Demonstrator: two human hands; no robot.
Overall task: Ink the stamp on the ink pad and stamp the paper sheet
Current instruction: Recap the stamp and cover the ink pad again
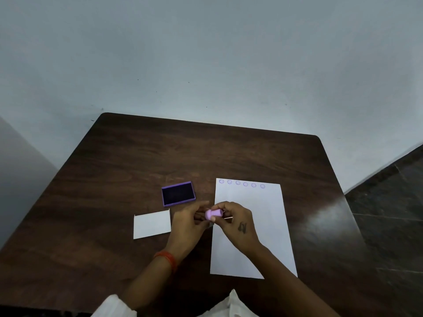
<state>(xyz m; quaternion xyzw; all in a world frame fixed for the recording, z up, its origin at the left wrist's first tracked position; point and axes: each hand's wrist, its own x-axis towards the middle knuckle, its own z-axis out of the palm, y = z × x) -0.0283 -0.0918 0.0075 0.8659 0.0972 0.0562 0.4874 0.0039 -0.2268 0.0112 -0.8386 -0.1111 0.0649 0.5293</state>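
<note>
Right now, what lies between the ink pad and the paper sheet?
Only bare table, in the head view. The ink pad and paper sheet lie apart, nothing between them.

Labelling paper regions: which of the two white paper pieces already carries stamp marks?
The large white paper sheet on the right: a row of round purple imprints along its far edge. The small white card on the left is blank.

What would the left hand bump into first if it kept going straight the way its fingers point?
Probably the right hand: the left hand points right across the pink stamp they both hold, though depth is hard to judge.
</note>
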